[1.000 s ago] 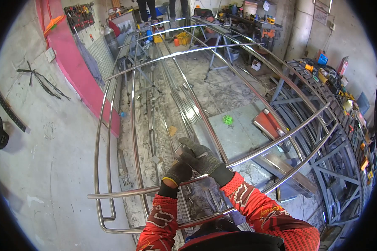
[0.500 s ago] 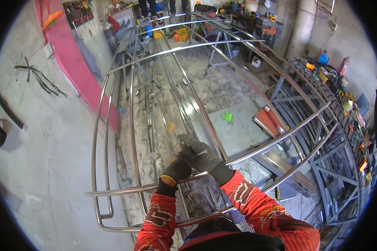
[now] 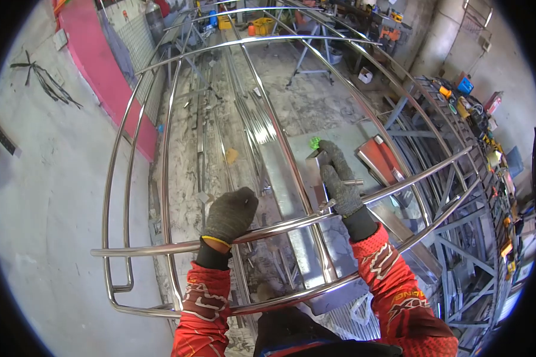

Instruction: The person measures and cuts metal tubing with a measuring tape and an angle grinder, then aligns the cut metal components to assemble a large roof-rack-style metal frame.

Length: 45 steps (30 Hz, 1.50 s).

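A large curved frame of shiny metal tubes (image 3: 280, 226) spreads out in front of me. My left hand (image 3: 231, 213), in a dark grey work glove, is closed just above the near cross tube; whatever it may hold is hidden. Further right, my right hand (image 3: 340, 181), gloved too, grips a shiny metal piece (image 3: 317, 172) with a flat side; a short rod (image 3: 354, 182) sticks out beside the fingers. The kind of tool does not show clearly. It sits close to the joint of the cross tube and a long tube.
Beyond the frame lie a red metal object (image 3: 380, 159) and a grey sheet (image 3: 280, 160) on the floor. Long bundled metal strips (image 3: 259, 128) run lengthwise. At right stands a metal rack (image 3: 467, 238) loaded with tools. A pink panel (image 3: 98, 65) lines the left wall.
My hands were together over the near cross tube and have parted. The right one has moved right and forward with the metal piece; the left has moved left. The view has shifted slightly.
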### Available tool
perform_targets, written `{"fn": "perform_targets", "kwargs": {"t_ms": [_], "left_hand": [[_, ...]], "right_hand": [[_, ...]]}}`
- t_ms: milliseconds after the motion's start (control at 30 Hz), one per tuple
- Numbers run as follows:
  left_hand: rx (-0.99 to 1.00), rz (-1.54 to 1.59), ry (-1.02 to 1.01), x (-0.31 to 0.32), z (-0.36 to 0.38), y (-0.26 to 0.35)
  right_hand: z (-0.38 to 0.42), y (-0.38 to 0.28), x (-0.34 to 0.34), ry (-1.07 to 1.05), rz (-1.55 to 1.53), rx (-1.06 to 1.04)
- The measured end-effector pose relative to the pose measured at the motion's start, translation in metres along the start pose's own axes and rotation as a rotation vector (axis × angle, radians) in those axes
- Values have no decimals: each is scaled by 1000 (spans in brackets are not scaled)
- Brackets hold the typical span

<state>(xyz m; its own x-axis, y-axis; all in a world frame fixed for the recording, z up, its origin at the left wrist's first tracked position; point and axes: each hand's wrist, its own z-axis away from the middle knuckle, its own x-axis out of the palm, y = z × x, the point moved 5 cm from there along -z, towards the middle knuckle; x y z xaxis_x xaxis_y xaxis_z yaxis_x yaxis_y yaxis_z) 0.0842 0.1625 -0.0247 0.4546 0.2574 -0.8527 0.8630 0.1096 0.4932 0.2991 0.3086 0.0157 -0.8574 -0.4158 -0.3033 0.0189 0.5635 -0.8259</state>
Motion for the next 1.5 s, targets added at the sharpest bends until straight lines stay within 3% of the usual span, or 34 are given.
{"fn": "perform_targets", "kwargs": {"t_ms": [133,267,400,467,567,767,933,1133,1367,1433,1500], "left_hand": [[-113,-42,-25,-5,1,-2],[-83,-84,-83,-2,1,-3],[-57,-23,-78,-3,3,-1],[-9,-29,-88,-6,2,2],[39,4,-91,0,5,-4],[17,24,-100,-3,3,-3],[197,-56,-99,-5,4,6],[22,56,-112,0,2,-6],[118,-24,-133,-3,4,2],[244,-100,-110,-2,5,3],[184,-81,-126,0,4,1]], "right_hand": [[4,-14,13,-158,-90,113],[6,-18,12,-223,23,4],[5,-15,10,-162,-21,83],[5,-14,9,-130,57,-63],[7,-17,13,-185,36,17],[7,-10,12,-184,28,-18],[7,-12,14,-176,-4,-31],[7,-13,13,-176,-10,-15],[6,-8,14,-197,-14,17],[6,-8,14,-188,-7,7],[6,-7,13,-182,-2,-1]]}}
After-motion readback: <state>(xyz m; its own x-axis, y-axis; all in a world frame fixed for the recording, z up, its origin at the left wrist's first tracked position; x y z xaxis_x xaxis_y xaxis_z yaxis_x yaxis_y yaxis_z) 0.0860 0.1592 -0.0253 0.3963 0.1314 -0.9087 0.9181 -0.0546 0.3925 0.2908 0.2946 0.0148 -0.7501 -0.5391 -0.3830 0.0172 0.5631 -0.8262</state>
